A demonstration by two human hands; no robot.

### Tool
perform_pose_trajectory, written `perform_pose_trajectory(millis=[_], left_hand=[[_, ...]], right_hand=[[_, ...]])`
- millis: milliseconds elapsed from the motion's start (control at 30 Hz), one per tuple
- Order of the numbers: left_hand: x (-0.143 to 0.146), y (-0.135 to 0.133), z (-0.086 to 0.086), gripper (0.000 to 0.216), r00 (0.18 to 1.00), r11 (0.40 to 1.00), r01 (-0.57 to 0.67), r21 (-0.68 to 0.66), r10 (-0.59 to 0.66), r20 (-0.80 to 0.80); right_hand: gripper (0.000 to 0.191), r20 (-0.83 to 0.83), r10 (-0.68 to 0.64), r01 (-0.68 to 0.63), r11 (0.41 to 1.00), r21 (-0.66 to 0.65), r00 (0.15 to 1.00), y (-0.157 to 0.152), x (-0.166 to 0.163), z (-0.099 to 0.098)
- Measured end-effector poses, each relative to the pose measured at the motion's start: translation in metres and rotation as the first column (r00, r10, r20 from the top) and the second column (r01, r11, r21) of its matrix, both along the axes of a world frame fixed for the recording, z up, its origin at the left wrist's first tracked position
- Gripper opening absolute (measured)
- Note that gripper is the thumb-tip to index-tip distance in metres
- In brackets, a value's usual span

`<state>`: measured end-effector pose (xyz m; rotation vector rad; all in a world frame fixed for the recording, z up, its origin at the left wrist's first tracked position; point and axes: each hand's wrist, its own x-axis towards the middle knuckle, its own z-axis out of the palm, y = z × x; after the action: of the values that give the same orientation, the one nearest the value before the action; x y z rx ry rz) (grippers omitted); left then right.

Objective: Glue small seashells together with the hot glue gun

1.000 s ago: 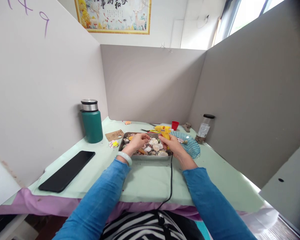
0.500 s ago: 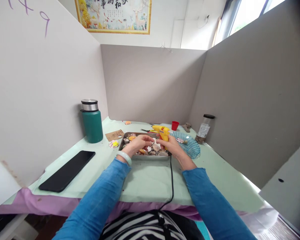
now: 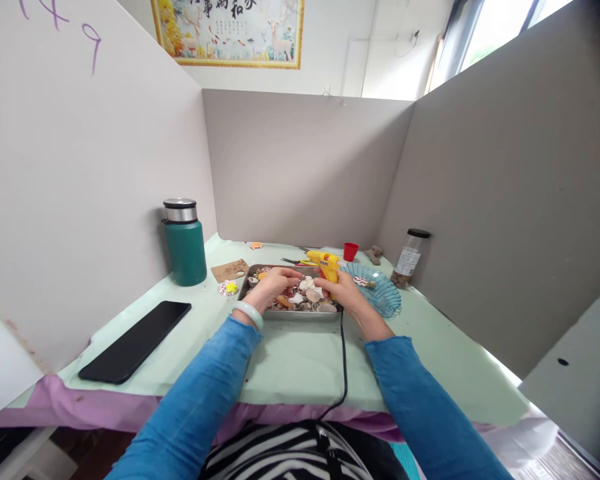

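Note:
A metal tray [image 3: 300, 314] of several seashells sits on the pale green table in front of me. My left hand [image 3: 274, 285] hovers over the shells with fingers curled, pinched on something too small to name. My right hand [image 3: 341, 291] grips a yellow glue gun [image 3: 325, 261], its nozzle pointing left over the tray. The gun's black cord [image 3: 345, 360] runs down toward my lap. A white bangle [image 3: 249, 313] rings my left wrist.
A green flask [image 3: 184, 242] stands at the left, a black phone [image 3: 135, 340] lies nearer me. A blue scalloped dish [image 3: 383, 297], red cup [image 3: 351, 251] and clear jar [image 3: 410, 256] sit to the right. Scissors [image 3: 295, 261] and a brown card [image 3: 229, 270] lie behind the tray. Partition walls enclose the table.
My hands drew closer together over the tray, then my left hand shifted slightly back to the left. The glue gun dipped a little toward the shells.

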<state>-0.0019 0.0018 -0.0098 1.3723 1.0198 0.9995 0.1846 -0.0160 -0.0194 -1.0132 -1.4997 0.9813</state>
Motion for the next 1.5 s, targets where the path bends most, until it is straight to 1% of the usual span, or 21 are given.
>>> perform_pose_trajectory(millis=[100,200,300,367,500,633,800,900,967,1100,1233,1367,1500], left_hand=[[-0.002,-0.001,0.003,0.015,0.987,0.995,0.069,-0.078,-0.057,0.148],[-0.002,-0.005,0.006,0.016,0.970,0.985,0.122,-0.120,-0.093,0.223],[0.000,-0.009,0.007,0.019,0.963,0.977,0.180,-0.114,-0.151,0.225],[0.002,-0.012,0.007,0.024,0.958,0.968,0.225,-0.110,-0.199,0.207],[0.005,-0.016,0.007,0.031,0.951,0.958,0.254,-0.134,-0.222,0.215],[0.007,-0.018,0.008,0.030,0.938,0.946,0.285,-0.155,-0.241,0.251],[0.008,-0.018,0.008,0.022,0.938,0.959,0.260,-0.113,-0.223,0.266],[0.008,-0.019,0.009,0.024,0.935,0.961,0.264,-0.082,-0.234,0.267],[0.008,-0.019,0.008,0.028,0.941,0.962,0.266,-0.057,-0.247,0.233],[0.010,-0.019,0.006,0.034,0.955,0.972,0.236,-0.022,-0.228,0.191],[0.010,-0.015,0.003,0.029,0.958,0.979,0.205,-0.006,-0.199,0.207],[0.009,-0.012,0.001,0.025,0.960,0.984,0.177,0.006,-0.174,0.221],[0.009,-0.009,-0.001,0.024,0.961,0.988,0.150,0.030,-0.153,0.229]], right_hand=[[0.037,-0.006,0.003,-0.003,1.000,0.008,1.000,0.001,0.000,-0.001],[0.035,-0.051,0.014,-0.012,0.999,0.030,0.999,-0.001,-0.002,0.000],[0.034,-0.107,0.040,-0.030,0.995,0.097,0.993,-0.003,-0.003,0.002],[0.035,-0.124,0.084,-0.068,0.989,0.128,0.989,-0.004,-0.004,0.003],[0.038,-0.102,0.163,-0.149,0.980,0.130,0.981,-0.004,-0.006,0.002],[0.039,-0.060,0.158,-0.151,0.982,0.114,0.986,-0.004,-0.008,0.000],[0.038,-0.126,0.134,-0.117,0.984,0.132,0.983,-0.002,-0.007,0.000],[0.036,-0.163,0.100,-0.080,0.989,0.128,0.981,-0.003,-0.007,0.001],[0.036,-0.174,0.086,-0.063,0.989,0.137,0.981,-0.004,-0.007,0.002],[0.037,-0.177,0.092,-0.069,0.988,0.135,0.980,-0.004,-0.008,0.002],[0.038,-0.162,0.090,-0.069,0.989,0.128,0.983,-0.003,-0.008,0.001],[0.036,-0.132,0.085,-0.066,0.987,0.147,0.988,-0.002,-0.008,0.000],[0.037,-0.137,0.085,-0.062,0.985,0.163,0.987,-0.002,-0.009,0.000]])
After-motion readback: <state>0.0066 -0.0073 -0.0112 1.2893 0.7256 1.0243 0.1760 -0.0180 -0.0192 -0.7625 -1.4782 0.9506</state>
